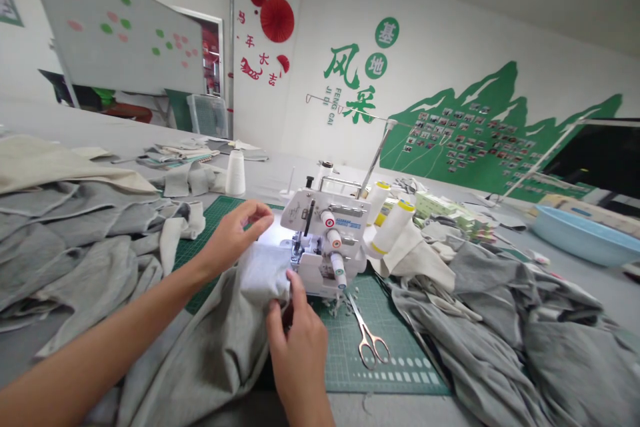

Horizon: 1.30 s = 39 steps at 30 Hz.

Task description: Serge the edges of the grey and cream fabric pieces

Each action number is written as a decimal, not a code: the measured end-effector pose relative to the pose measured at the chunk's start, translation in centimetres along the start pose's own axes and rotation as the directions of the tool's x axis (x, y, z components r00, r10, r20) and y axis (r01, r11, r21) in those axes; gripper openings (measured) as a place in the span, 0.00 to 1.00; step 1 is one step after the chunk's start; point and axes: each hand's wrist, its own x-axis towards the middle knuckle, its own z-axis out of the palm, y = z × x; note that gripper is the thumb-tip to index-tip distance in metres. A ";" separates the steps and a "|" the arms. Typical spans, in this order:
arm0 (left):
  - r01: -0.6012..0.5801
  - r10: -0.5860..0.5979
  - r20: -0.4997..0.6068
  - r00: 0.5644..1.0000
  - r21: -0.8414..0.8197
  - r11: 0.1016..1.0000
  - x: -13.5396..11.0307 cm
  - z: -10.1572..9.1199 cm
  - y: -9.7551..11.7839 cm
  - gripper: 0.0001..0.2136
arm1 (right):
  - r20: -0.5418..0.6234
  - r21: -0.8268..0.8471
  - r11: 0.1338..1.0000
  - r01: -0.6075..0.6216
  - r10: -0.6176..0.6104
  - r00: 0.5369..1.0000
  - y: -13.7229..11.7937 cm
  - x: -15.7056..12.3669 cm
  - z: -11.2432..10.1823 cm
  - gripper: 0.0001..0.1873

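A white serger sewing machine [325,233] stands in front of me with its light on. Grey fabric [220,333] runs from the front of the table up to its needle area, the edge lying by the presser foot. My right hand [299,340] pinches the fabric's edge just in front of the machine, thumb and fingers on the cloth. Left of the needle, my left hand [240,233] hovers at the far side of the cloth, fingers curved forward, a gap between thumb and fingers and nothing visible between them. Scissors [369,333] lie right of my right hand.
A green cutting mat [390,373] lies under the machine, with fabric scraps on it. Grey fabric piles are at left [90,260] and right [500,320]. A white thread cone [235,173] stands behind my left hand. A blue basin [585,233] sits far right.
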 end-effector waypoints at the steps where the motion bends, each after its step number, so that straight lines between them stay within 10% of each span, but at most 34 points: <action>1: -0.004 0.003 -0.043 0.999 -0.024 1.000 1.0 0.4 -0.2 0.23 | 0.002 -0.015 1.000 -0.004 0.004 1.000 -0.1 0.0 0.0 0.25; 8: -0.078 0.090 0.077 0.993 -0.146 0.986 5.8 3.1 -1.6 0.36 | -0.014 -0.047 0.999 0.012 -0.012 1.000 0.3 -0.2 0.4 0.26; 16: -0.152 0.149 0.147 0.978 0.007 0.988 6.2 2.0 -1.0 0.39 | -0.076 -0.051 0.998 0.044 -0.047 0.996 0.5 -0.3 0.7 0.26; 22: -0.065 0.102 -0.146 0.984 0.239 0.969 0.1 1.7 1.2 0.22 | -0.050 -0.037 0.999 0.025 -0.027 0.998 0.6 -0.3 0.8 0.26; 28: -0.259 0.212 0.160 0.964 0.386 0.885 -7.8 3.3 2.2 0.12 | -0.179 0.321 0.943 -0.091 0.155 0.972 0.0 -1.5 0.9 0.22; 32: -0.304 0.203 0.238 0.950 0.542 0.783 -9.1 4.0 2.2 0.19 | -0.040 0.634 0.720 -0.284 0.397 0.917 -0.2 -3.6 1.8 0.12; 39: -0.316 0.234 0.213 0.949 0.640 0.701 -10.0 4.9 2.2 0.23 | 0.041 0.786 0.553 -0.276 0.399 0.916 1.7 -5.3 4.2 0.05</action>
